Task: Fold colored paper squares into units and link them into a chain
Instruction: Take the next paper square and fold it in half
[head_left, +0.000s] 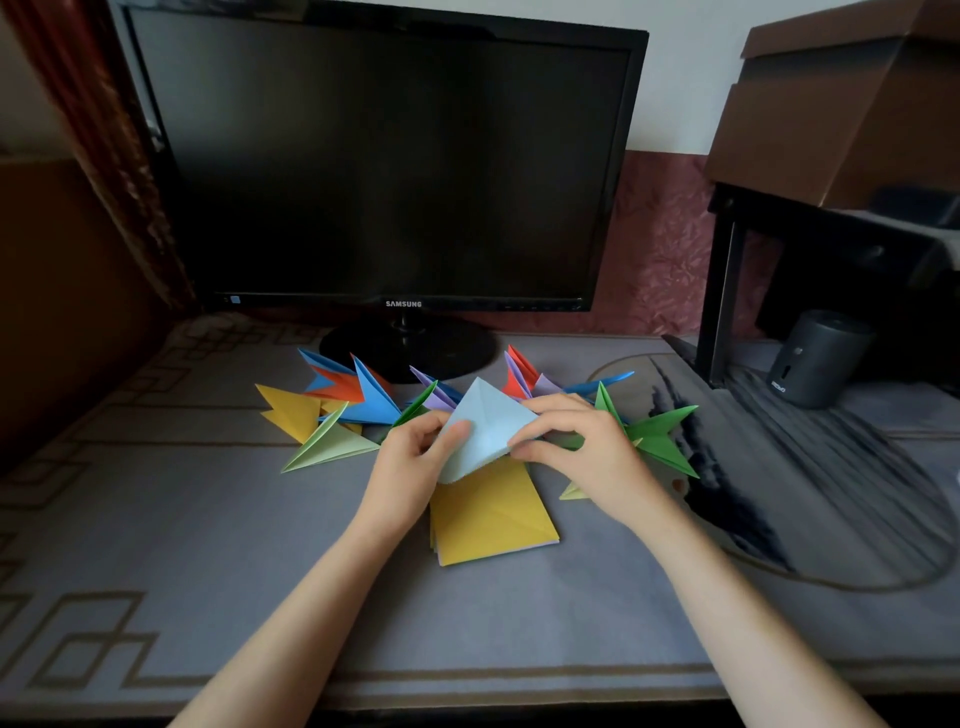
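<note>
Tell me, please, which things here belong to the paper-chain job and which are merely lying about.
Job: light blue paper, pinched by left hand and right hand; yellow paper stack; folded units.
Lying about: monitor; dark cylinder; cardboard box.

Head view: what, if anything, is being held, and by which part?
The pale blue paper, over the yellow stack: the left hand pinches its left edge, the right hand its right edge.
</note>
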